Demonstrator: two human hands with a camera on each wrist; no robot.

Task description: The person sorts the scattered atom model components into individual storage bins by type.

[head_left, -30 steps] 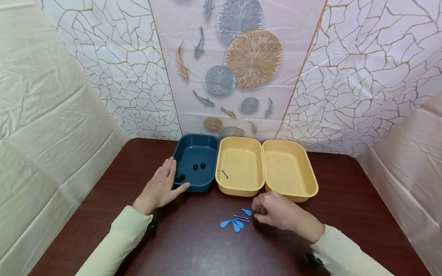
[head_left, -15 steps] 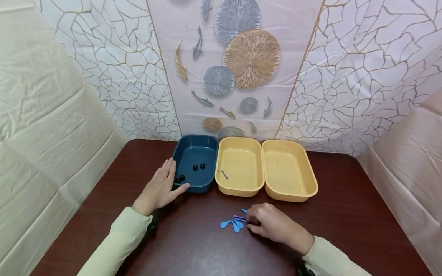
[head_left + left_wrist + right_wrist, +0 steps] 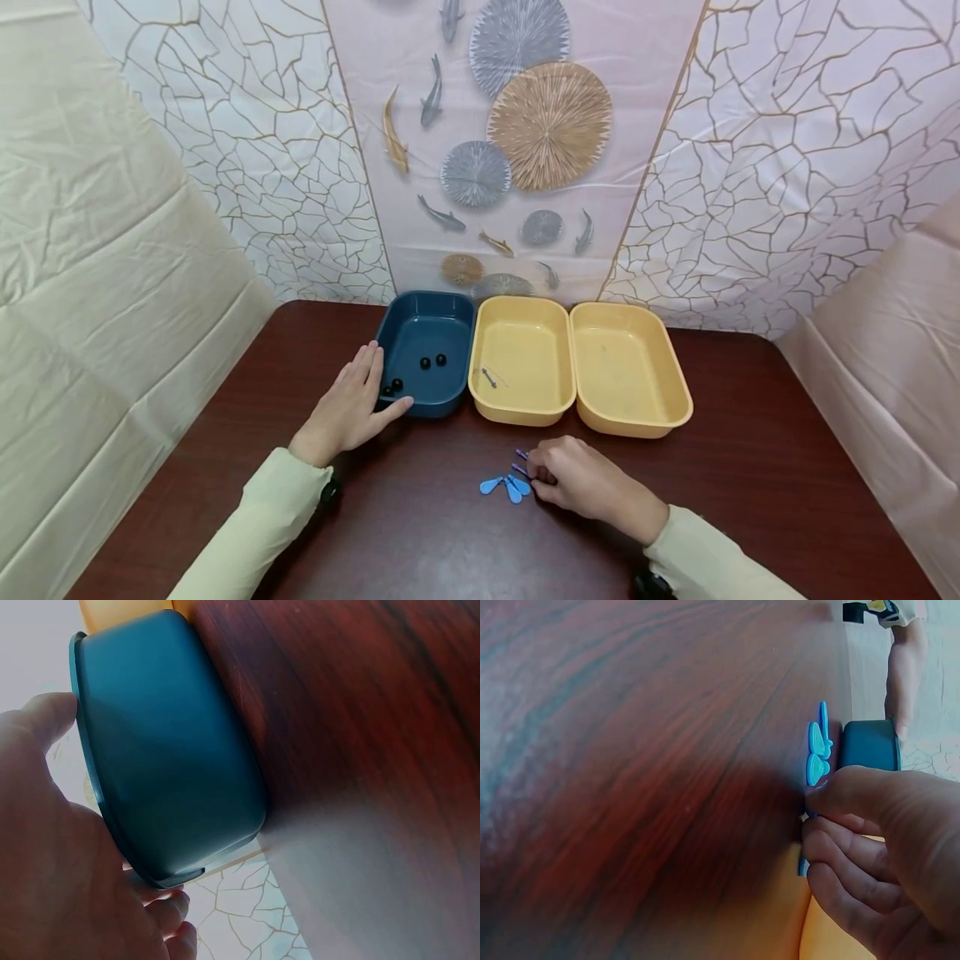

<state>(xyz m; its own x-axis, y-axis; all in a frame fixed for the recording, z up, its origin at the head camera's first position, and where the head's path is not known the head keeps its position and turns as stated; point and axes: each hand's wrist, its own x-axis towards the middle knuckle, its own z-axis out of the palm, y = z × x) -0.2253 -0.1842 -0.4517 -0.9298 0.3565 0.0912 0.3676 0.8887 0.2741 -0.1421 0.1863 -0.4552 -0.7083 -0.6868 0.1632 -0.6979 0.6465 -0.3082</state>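
Note:
My left hand (image 3: 343, 415) lies with straight fingers along the left side of the dark blue tray (image 3: 427, 408), its thumb over the near rim. In the left wrist view the thumb meets the tray rim (image 3: 90, 761). My right hand (image 3: 581, 483) is down at the table with curled fingers, thumb and index finger pinching a small purple stick (image 3: 521, 471) whose end pokes out. A second purple stick (image 3: 522, 454) shows just behind it. Close to the fingertips lie several light blue drop-shaped pieces (image 3: 513, 490); the right wrist view shows blue pieces (image 3: 815, 769) beside the thumb.
Several black balls (image 3: 425, 363) lie inside the blue tray. Next to it stands a yellow tray (image 3: 522, 417) containing a small purple stick (image 3: 489, 377). Another yellow tray (image 3: 633, 427) adjoins on the right. Patterned cloth (image 3: 525, 250) hangs behind the brown table (image 3: 420, 533).
My right hand has moved left onto the small pieces, and its fingers cover one blue piece. The purple sticks have shifted apart and turned. My left hand stays at the blue tray.

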